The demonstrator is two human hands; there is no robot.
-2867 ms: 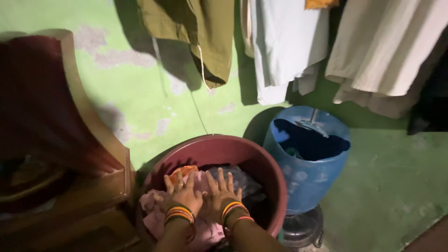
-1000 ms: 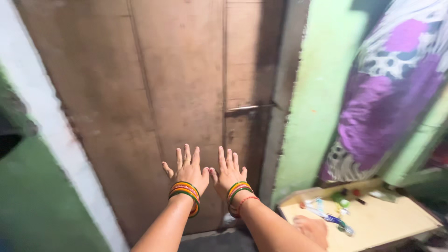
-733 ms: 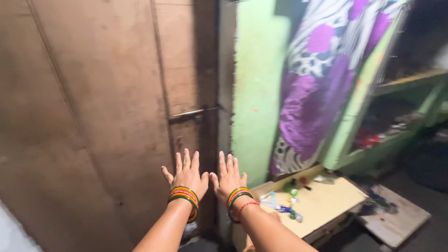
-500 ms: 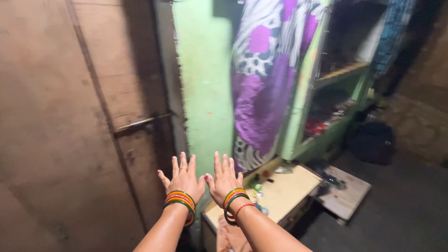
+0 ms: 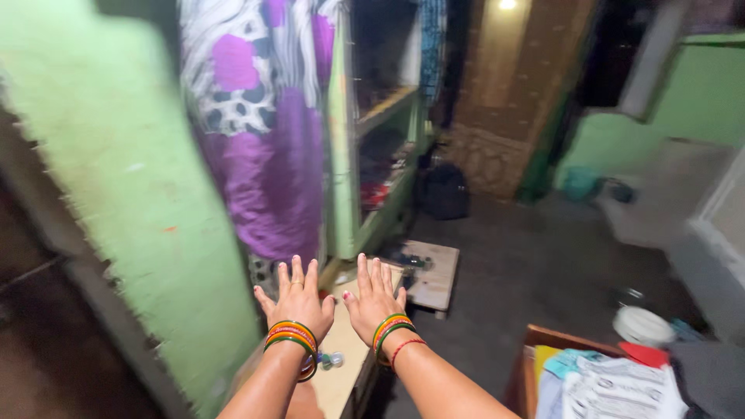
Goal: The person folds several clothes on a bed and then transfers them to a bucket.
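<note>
My left hand (image 5: 296, 302) and my right hand (image 5: 374, 299) are stretched out side by side in front of me, palms down, fingers spread, holding nothing. Coloured bangles circle both wrists, and a red thread sits on the right one. Below the hands lies a low yellow table (image 5: 341, 365) with a few small items on it. A green wall (image 5: 116, 194) stands to the left of my left hand.
A purple, white and black patterned cloth (image 5: 256, 140) hangs beside green shelves (image 5: 380, 155). A small wooden board (image 5: 431, 271) and a dark bag (image 5: 442, 190) sit on the dark floor. At lower right are papers (image 5: 613, 384) on a wooden piece and a white container (image 5: 642, 326).
The view has swung right from the tub of clothes, past a wooden door, to the room. My hands left the clothes and stay held out, open and empty.
</note>
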